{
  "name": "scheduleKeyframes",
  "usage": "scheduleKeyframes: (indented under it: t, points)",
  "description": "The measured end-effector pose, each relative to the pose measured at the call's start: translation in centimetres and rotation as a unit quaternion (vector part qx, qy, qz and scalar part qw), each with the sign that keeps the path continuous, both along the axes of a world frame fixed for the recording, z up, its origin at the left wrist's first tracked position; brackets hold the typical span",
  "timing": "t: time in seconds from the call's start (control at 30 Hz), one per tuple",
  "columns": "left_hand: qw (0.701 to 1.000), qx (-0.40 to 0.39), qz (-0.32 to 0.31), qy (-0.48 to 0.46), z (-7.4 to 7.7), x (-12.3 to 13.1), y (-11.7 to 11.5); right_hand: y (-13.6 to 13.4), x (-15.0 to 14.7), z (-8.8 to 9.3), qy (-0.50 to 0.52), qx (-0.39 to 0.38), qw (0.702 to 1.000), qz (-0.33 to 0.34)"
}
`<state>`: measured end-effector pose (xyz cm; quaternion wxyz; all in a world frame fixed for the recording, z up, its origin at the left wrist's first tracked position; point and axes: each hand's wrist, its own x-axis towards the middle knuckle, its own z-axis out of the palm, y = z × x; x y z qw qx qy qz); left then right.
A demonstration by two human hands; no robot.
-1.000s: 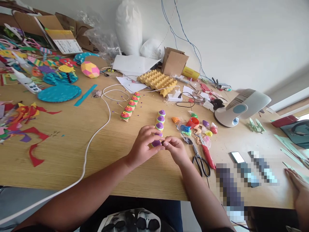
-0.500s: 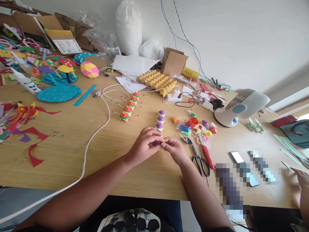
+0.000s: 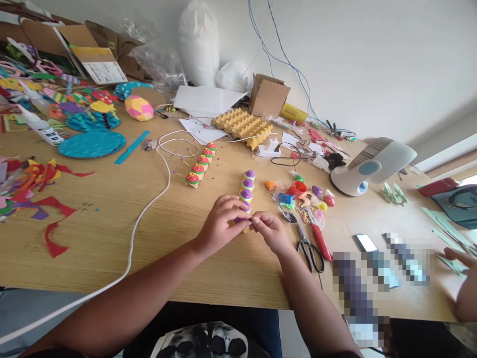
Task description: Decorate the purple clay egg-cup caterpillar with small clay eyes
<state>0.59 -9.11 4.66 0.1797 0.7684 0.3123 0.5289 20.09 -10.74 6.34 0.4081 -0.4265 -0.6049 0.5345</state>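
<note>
My left hand (image 3: pixel 226 219) and my right hand (image 3: pixel 269 229) meet fingertip to fingertip over the near end of a row of egg-carton cups (image 3: pixel 247 194), topped with purple and pale yellow clay. Both are closed in a pinch. Whatever sits between the fingertips is tiny and dark, too small to name. The left fingers partly hide the nearest purple cup. Farther left stands a second carton row (image 3: pixel 201 164), decorated in red and green with pins sticking out of its sides. Scissors (image 3: pixel 309 248) with black handles lie just right of my right hand.
Bags of coloured clay (image 3: pixel 286 199) surround a red cup (image 3: pixel 297 189) on the right. A red-handled tool (image 3: pixel 321 241) lies beside the scissors. A white cable (image 3: pixel 138 219) crosses the table at left. Behind are an egg tray (image 3: pixel 242 125) and a white fan (image 3: pixel 367 169). Another person's hand (image 3: pixel 464 258) is at far right.
My pinched fingertips have shifted very slightly, with the left fingers a little straighter. At far right, the other person's hand has moved over the green paper strips.
</note>
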Motion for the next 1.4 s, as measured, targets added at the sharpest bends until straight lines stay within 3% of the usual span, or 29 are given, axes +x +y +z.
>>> scheduleKeyframes:
  t: [0.3, 0.67, 0.87, 1.13, 1.4]
  points:
    - [0.999, 0.022, 0.008, 0.023, 0.27, -0.13, -0.16, -0.08, -0.05, 0.2, 0.01, -0.006, 1.0, -0.007]
    - [0.998, 0.051, 0.026, 0.015, 0.61, -0.03, -0.18, -0.18, -0.04, -0.01, -0.064, 0.059, 0.996, -0.028]
    - [0.997, 0.07, 0.023, 0.024, 0.77, -0.28, -0.24, -0.31, -0.2, 0.16, 0.017, 0.001, 1.0, 0.013]
    - [0.997, 0.029, 0.032, 0.066, 0.37, -0.21, -0.06, 0.1, 0.34, -0.59, 0.098, -0.043, 0.993, -0.053]
    - [0.998, 0.0, 0.028, 0.055, 0.2, 0.0, 0.02, 0.16, 0.34, -0.61, 0.007, -0.009, 0.998, -0.063]
